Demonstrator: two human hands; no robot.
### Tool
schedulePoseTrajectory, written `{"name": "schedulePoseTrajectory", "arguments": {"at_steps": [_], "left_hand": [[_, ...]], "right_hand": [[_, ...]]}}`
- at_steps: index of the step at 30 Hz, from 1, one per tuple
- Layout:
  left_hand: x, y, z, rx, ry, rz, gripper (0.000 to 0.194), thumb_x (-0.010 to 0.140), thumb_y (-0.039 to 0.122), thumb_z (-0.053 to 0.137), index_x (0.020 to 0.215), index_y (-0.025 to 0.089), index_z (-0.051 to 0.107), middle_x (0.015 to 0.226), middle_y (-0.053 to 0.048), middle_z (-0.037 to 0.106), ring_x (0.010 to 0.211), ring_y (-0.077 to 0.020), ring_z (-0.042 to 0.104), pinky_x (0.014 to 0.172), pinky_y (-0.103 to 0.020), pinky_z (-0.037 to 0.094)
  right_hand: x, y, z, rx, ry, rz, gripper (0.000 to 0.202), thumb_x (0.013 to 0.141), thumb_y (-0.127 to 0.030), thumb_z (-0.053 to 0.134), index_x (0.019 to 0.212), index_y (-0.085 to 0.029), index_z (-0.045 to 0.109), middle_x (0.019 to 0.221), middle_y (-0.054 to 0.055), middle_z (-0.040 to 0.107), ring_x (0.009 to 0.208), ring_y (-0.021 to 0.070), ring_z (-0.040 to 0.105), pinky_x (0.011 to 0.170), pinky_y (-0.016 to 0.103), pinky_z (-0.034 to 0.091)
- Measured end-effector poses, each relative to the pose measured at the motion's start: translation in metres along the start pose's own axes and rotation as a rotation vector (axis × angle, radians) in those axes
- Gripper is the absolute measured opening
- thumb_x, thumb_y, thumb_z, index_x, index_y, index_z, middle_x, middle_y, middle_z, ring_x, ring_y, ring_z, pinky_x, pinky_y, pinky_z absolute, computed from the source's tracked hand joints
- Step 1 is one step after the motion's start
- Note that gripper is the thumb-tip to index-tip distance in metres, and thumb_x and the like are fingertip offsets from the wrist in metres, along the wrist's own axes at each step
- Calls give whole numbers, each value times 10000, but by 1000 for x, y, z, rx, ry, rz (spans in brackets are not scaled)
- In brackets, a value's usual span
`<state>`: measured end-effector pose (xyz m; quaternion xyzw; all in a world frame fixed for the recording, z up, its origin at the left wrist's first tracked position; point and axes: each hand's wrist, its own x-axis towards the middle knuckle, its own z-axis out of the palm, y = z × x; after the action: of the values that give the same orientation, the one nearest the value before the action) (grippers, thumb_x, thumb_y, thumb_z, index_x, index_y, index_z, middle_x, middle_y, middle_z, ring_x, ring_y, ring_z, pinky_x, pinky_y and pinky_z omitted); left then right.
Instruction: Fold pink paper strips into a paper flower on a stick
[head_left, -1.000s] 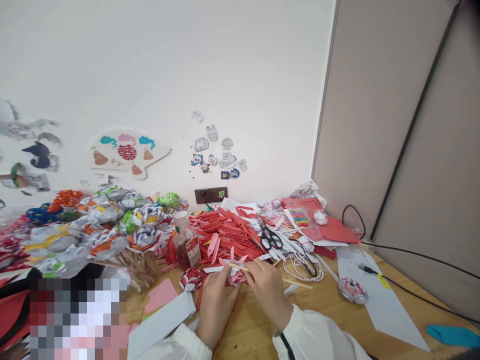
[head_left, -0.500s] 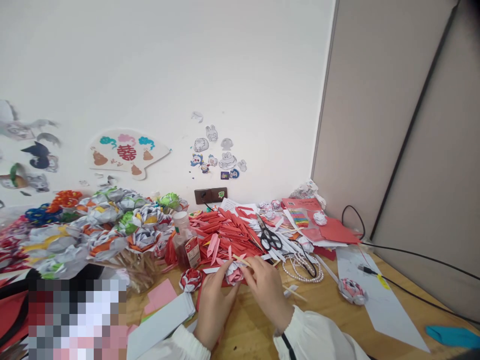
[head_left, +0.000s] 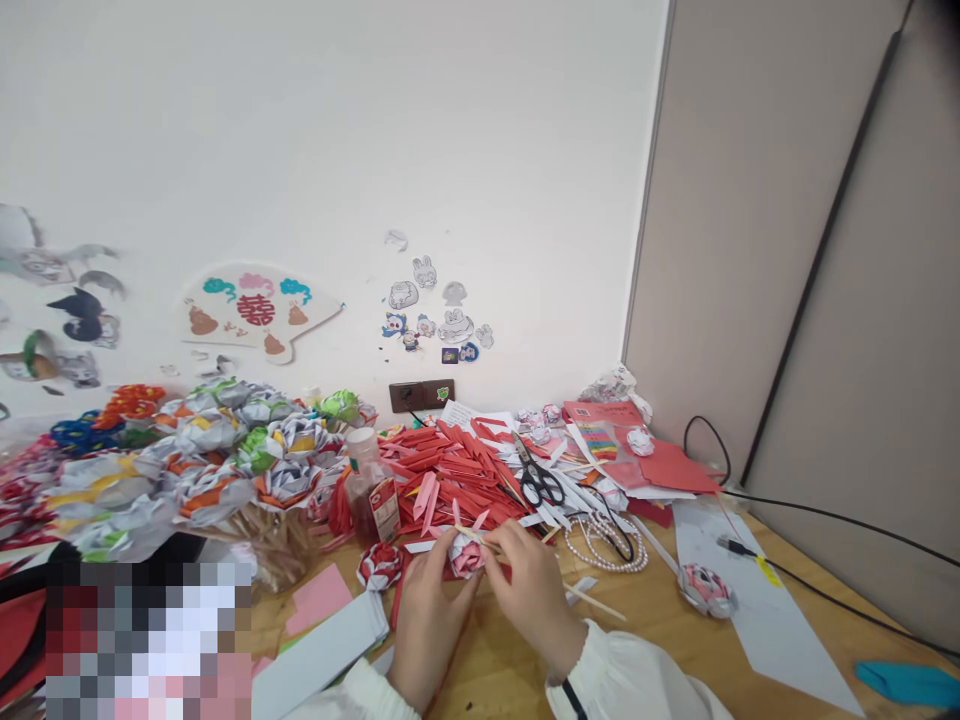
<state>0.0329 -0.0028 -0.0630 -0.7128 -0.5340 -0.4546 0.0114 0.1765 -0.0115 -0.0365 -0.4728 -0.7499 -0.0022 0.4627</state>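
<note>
Near the table's front, a pink and white folded paper flower (head_left: pixel 466 560) rests in the grip of my left hand (head_left: pixel 431 615), thumb and fingers curled round it. My right hand (head_left: pixel 531 592) is closed, its fingertips pinching a thin wooden stick (head_left: pixel 475 540) that lies across the top of the flower. Just left of my left hand sits a red and white paper flower (head_left: pixel 380 566). Beyond both hands spreads a heap of red folded paper strips (head_left: pixel 457 460). My palms hide part of the held flower.
Black-handled scissors (head_left: pixel 540 484) lie on the heap's right, near a pearl strand (head_left: pixel 634 555). A glass bottle (head_left: pixel 363 485) stands left. Many paper flowers on sticks (head_left: pixel 262 470) fill the back left. White paper sheets (head_left: pixel 326 650) lie front left; a black cable (head_left: pixel 832 592) crosses the right.
The stick has tilted and shifted slightly down and left over the flower, along with my right fingertips. My left hand still holds the flower in almost the same place.
</note>
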Motion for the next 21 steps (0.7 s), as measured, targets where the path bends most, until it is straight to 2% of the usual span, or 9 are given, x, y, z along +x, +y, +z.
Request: {"name": "schedulePoseTrajectory", "arguments": {"at_steps": [7,14,18,21], "left_hand": [[0,4,-1,-26,-29,-37,456,724,329,566,1144,188,459,984,-103,657,912,-245,621,759,-390,504],[-1,5,0,-29,-17,-24,463,715,324,573,1138,168,464,998,-129,654,924,-256,619,753,-396,505],[-1,5,-1,-56,-44,-39,479,714,298,573,1162,183,444,988,-113,663,923,-252,622,756,-396,505],[-1,6,-2,-81,-65,-64,508,724,283,564,1197,187,406,1003,-107,657,923,-243,624,780,-402,496]], "right_hand": [[2,2,1,-21,-2,5,142,856,-220,473,728,-191,530,703,-10,581,650,130,554,601,212,362],[0,5,0,-161,-31,-140,173,894,-188,388,907,-203,560,756,15,613,637,137,565,569,224,341],[0,8,0,-293,-78,-201,196,892,-163,387,887,-206,578,710,19,604,586,134,549,524,225,314],[2,8,-1,-258,-121,-182,156,886,-190,425,840,-204,573,732,15,612,614,136,557,534,217,314]]}}
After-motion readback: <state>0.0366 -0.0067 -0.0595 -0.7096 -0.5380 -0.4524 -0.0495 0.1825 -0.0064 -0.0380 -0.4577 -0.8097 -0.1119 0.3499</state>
